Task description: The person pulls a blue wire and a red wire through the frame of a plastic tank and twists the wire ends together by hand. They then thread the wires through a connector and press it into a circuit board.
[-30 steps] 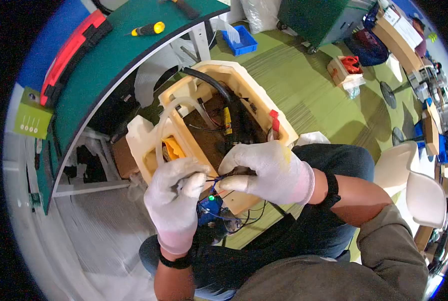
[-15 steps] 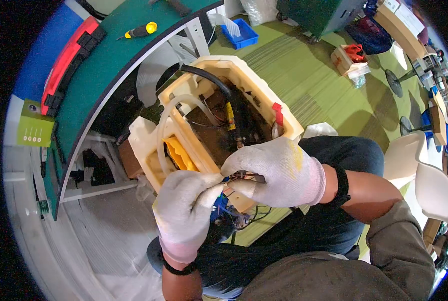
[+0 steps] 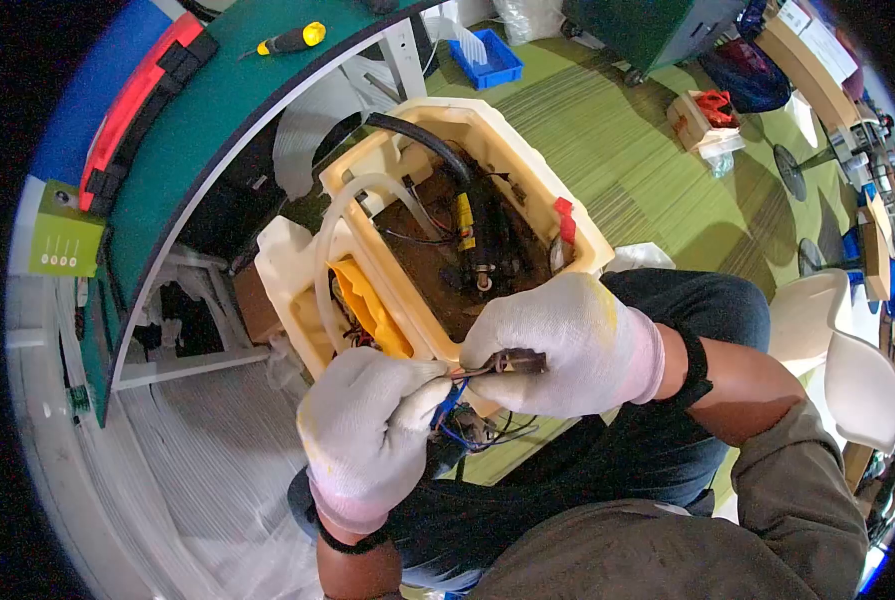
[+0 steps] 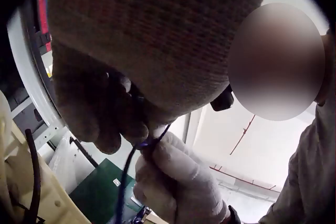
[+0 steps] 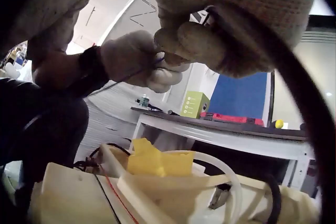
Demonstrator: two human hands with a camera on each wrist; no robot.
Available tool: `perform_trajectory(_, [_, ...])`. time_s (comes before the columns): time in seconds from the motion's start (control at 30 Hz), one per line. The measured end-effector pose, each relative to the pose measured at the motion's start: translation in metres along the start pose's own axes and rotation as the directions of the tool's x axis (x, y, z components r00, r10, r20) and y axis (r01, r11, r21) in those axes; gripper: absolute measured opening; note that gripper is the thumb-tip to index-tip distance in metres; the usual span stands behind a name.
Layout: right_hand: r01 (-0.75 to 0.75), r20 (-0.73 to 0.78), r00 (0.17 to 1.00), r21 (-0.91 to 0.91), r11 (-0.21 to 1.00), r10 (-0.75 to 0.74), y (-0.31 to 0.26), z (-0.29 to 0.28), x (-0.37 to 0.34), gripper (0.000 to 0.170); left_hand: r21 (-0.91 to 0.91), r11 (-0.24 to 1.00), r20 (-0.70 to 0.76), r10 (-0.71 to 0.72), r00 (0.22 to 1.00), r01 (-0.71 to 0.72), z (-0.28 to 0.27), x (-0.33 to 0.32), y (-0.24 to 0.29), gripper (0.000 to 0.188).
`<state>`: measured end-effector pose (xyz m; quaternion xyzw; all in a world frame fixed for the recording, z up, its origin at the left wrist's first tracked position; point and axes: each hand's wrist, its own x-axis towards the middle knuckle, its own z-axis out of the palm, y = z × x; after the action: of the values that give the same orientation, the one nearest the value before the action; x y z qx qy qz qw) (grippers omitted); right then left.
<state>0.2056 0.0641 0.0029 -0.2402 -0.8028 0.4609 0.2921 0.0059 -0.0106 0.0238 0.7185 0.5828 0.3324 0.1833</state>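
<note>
Dark wire-end (image 3: 527,361), clearest in head view

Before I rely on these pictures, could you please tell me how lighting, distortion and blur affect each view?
Head view: wide-angle distortion bows the green workbench, corners go black, and thin wires are hard to separate; left wrist: the left hand is backlit and dark, and a blurred oval sits at right; right wrist: the right hand is shadowed, the dark cable soft.
</note>
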Motion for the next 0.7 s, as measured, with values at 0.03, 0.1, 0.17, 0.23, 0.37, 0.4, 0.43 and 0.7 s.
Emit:
perform_trajectory(0.03, [-0.006,0.006,1.0,-0.019,1.0,0.006,-0.002,-0.002,0.0,0.015,0.013,1.0,0.002,-0.005,1.0,0.005,-0.004,-0.001,0.0,0.017])
perform_trajectory(0.1, [-0.017,0.017,1.0,-0.058,0.998,0.018,-0.005,-0.007,-0.002,0.019,0.038,0.999,0.007,-0.013,1.0,0.013,-0.01,-0.003,0.0,0.019])
perform_trajectory(0.17, [-0.009,0.018,1.0,-0.05,0.999,0.009,-0.004,-0.006,-0.004,0.019,0.004,1.0,0.01,-0.01,1.0,0.01,-0.006,-0.002,-0.003,0.019])
perform_trajectory(0.23, [-0.013,0.028,1.0,-0.036,0.999,0.014,-0.003,-0.007,-0.005,0.02,-0.056,0.998,0.012,-0.024,1.0,0.024,0.001,-0.002,-0.007,0.019])
perform_trajectory(0.37, [-0.063,0.036,0.997,0.008,0.998,0.063,-0.007,-0.013,-0.002,0.024,-0.132,0.99,0.031,-0.039,0.999,0.043,0.005,0.0,-0.012,0.019])
perform_trajectory(0.4, [-0.078,0.028,0.997,0.018,0.997,0.078,-0.008,-0.014,-0.001,0.025,-0.127,0.991,0.038,-0.028,0.999,0.033,0.002,0.0,-0.013,0.019])
perform_trajectory(0.43, [-0.075,0.013,0.997,0.038,0.996,0.075,-0.008,-0.014,-0.001,0.025,-0.115,0.993,0.027,-0.03,0.999,0.033,0.001,-0.001,-0.013,0.019])
perform_trajectory(0.7, [-0.09,0.023,0.996,-0.042,0.995,0.091,0.0,-0.013,0.0,0.03,-0.404,0.913,-0.288,-0.068,0.955,-0.056,0.018,-0.002,-0.029,0.019])
